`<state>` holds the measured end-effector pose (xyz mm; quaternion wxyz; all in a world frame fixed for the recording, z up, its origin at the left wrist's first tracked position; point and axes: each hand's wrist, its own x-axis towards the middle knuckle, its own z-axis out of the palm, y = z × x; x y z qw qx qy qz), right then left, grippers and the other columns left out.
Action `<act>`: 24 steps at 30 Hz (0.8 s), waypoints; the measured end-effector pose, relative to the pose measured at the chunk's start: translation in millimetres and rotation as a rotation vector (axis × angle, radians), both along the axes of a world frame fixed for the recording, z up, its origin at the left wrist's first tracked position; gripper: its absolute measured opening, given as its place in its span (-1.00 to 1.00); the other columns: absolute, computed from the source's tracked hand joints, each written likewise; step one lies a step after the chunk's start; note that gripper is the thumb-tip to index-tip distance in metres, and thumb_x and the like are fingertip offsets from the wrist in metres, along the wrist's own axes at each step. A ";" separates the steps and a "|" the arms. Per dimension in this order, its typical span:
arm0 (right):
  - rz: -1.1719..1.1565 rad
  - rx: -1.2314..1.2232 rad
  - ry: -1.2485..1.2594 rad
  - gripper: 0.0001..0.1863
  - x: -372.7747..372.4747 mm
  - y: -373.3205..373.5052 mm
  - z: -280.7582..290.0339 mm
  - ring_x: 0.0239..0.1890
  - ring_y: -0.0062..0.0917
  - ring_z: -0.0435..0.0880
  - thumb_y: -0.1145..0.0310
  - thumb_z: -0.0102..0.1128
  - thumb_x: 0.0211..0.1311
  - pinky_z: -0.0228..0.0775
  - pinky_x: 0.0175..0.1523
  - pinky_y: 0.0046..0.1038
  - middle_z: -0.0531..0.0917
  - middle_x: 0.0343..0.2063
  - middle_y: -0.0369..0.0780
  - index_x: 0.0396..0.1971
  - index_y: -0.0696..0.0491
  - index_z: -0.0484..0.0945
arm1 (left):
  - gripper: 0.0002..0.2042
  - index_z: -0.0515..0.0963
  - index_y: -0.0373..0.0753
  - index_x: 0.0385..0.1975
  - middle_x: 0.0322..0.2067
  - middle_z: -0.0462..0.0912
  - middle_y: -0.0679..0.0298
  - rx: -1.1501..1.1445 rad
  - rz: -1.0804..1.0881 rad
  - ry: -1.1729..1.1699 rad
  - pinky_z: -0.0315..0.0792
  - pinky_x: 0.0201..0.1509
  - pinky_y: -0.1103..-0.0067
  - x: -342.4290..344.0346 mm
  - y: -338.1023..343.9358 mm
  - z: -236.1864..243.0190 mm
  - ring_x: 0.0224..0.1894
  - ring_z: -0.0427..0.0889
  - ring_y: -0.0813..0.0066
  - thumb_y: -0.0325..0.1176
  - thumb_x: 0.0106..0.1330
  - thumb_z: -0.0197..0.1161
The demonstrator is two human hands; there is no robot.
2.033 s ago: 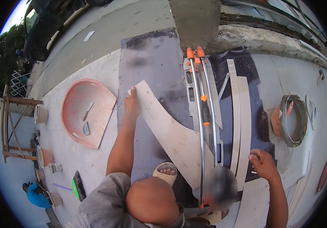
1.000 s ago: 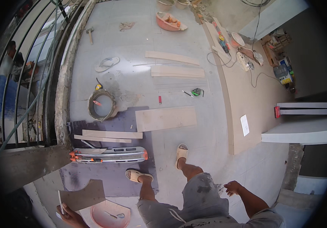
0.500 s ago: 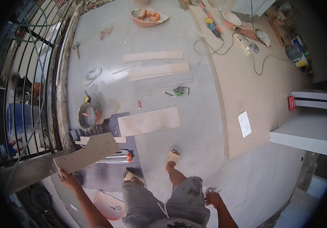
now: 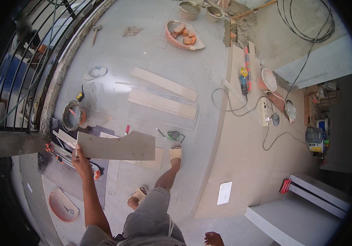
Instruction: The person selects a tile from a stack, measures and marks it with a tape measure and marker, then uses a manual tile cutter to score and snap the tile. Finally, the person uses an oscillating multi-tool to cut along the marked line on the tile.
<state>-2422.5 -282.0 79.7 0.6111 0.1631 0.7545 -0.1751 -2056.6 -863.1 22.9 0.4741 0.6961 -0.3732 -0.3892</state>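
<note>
My left hand (image 4: pixel 81 162) grips one end of a grey-brown tile (image 4: pixel 114 147) with a curved notch cut in its edge, held out above the floor. At the lower edge, my right hand (image 4: pixel 213 238) has its fingers curled; what they hold, if anything, is hidden. Below the raised tile, a tile cutter (image 4: pixel 96 170) with orange ends lies on a dark sheet (image 4: pixel 94 186), beside narrow tile strips (image 4: pixel 67 136). Another tile (image 4: pixel 153 160) on the floor is partly covered by the held one.
Long tile pieces (image 4: pixel 161 103), a green tape measure (image 4: pixel 175 135) and a red marker-like object (image 4: pixel 127 129) lie ahead. A mortar bucket (image 4: pixel 72 115) stands left. Rightward are an angle grinder (image 4: pixel 243 80), cables, a power strip (image 4: pixel 264 111) and a white step (image 4: pixel 290 221).
My left hand has swung the notched tile rightward and level, over the floor tile. My body has turned and stepped, and my right hand has dropped toward the lower edge.
</note>
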 end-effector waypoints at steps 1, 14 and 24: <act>-0.130 -0.011 -0.022 -0.74 -18.7 -6.7 -2.7 -0.63 -0.50 0.59 0.43 0.23 0.24 0.46 -0.59 -0.44 0.65 -0.48 -0.15 -0.07 0.10 0.58 | -0.49 0.47 -0.43 -0.15 -0.39 0.61 0.23 0.013 0.028 -0.010 0.52 -0.29 0.60 -22.8 -3.7 -4.0 -0.38 0.61 0.56 0.04 0.42 0.15; 0.348 -0.084 -0.133 -0.51 -369.9 -157.1 -100.4 -0.33 -0.34 0.70 0.27 0.23 0.23 0.58 -0.26 -0.24 0.64 -0.20 -0.08 0.16 0.03 0.47 | -0.52 0.44 -0.48 -0.15 -0.23 0.60 0.06 -0.028 0.574 0.394 0.61 -0.04 0.32 -214.8 -51.7 -90.7 -0.20 0.65 0.34 -0.05 0.37 0.24; 0.935 -0.178 0.143 -0.72 -543.7 -491.4 -158.6 -0.55 -0.38 0.64 0.27 0.05 0.35 0.49 -0.51 -0.39 0.63 -0.46 -0.07 -0.15 0.19 0.53 | -0.44 0.37 -0.35 0.12 0.05 0.51 0.09 -0.215 0.775 0.722 0.45 0.22 0.22 -322.0 -100.9 -218.2 0.11 0.54 0.16 -0.01 0.34 0.25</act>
